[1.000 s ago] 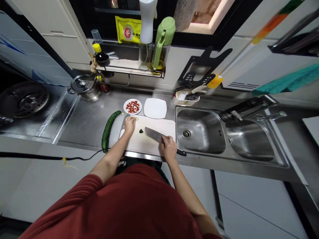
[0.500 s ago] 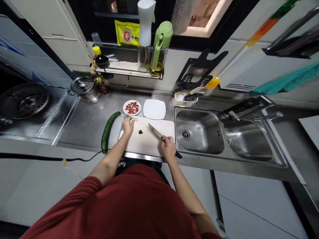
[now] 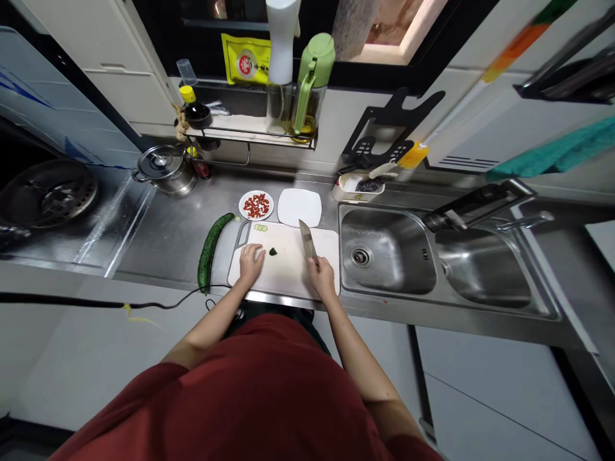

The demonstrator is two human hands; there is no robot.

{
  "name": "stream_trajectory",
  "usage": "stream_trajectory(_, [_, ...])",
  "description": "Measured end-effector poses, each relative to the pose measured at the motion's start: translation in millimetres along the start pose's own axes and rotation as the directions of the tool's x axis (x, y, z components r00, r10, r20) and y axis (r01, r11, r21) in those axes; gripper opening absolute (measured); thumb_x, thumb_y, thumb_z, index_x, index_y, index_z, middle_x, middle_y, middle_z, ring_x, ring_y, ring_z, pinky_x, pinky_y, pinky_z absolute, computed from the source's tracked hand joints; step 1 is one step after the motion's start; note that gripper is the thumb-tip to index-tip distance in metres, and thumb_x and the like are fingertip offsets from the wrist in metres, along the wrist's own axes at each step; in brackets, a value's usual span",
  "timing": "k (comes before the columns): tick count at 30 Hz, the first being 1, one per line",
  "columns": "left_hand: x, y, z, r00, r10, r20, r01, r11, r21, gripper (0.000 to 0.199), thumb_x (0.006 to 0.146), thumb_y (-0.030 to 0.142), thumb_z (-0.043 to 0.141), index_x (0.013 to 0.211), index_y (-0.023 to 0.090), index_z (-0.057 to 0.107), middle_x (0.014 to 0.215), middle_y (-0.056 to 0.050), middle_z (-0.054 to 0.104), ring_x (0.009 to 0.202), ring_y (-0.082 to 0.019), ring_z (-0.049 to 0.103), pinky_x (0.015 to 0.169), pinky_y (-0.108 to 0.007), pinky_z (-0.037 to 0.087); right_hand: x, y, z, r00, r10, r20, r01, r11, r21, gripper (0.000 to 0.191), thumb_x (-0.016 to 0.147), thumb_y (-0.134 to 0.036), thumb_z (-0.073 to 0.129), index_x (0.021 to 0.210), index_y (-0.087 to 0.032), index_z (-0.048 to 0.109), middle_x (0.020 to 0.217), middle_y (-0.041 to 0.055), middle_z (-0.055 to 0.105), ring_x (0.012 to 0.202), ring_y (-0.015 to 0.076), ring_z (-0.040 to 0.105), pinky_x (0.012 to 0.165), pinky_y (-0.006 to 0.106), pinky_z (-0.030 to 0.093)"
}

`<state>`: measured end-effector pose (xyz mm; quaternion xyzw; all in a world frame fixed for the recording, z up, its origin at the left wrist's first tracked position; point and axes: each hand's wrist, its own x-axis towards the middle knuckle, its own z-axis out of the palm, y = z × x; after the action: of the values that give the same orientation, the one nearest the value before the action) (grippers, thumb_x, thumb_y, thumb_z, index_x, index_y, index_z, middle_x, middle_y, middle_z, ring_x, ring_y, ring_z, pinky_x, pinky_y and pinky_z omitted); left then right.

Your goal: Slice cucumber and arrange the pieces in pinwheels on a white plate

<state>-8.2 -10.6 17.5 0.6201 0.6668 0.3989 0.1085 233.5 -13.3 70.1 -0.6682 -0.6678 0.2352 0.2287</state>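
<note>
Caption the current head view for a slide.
Right hand holds a knife over a cutting board; left hand nears a dark green piece, cucumber alongside.

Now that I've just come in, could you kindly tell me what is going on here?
A person's right grip holds a knife over a white cutting board. The left grip is beside a small dark green piece. Pale slices lie near the board's far left corner, and a cucumber lies left of the board. Beyond it are red pieces on a round plate, and a square plate.
</note>
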Motion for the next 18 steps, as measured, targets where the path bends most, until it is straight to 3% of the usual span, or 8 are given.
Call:
stream_trajectory(9, [-7,4,4.2,0.996,0.087,0.023,-0.086,0.996,-0.03,0.014,0.086,0.025,0.054,0.097,0.019,0.062,0.095,-0.008,0.062,0.095,-0.021,0.056,0.086,-0.037,0.044,2,-27,1,0.981,-0.067,0.183,0.096,0.984,-0.152,0.028,0.094,-0.028,0.035,0.094,-0.015,0.06,0.091,0.0065,0.061,0.082,0.016,0.056,0.073,0.023,0.037])
stream_trajectory(18, [-4,9,8.3,0.992,0.116,0.046,-0.113,0.991,-0.066,0.015,0.088,0.026,0.053,0.096,0.019,0.064,0.094,-0.008,0.062,0.093,-0.019,0.057,0.085,-0.036,0.046,-1,-45,4,0.936,-0.051,0.348,0.162,0.941,-0.297,0.031,0.098,-0.03,0.028,0.103,-0.018,0.057,0.1,0.0064,0.062,0.089,0.0168,0.058,0.074,0.024,0.038])
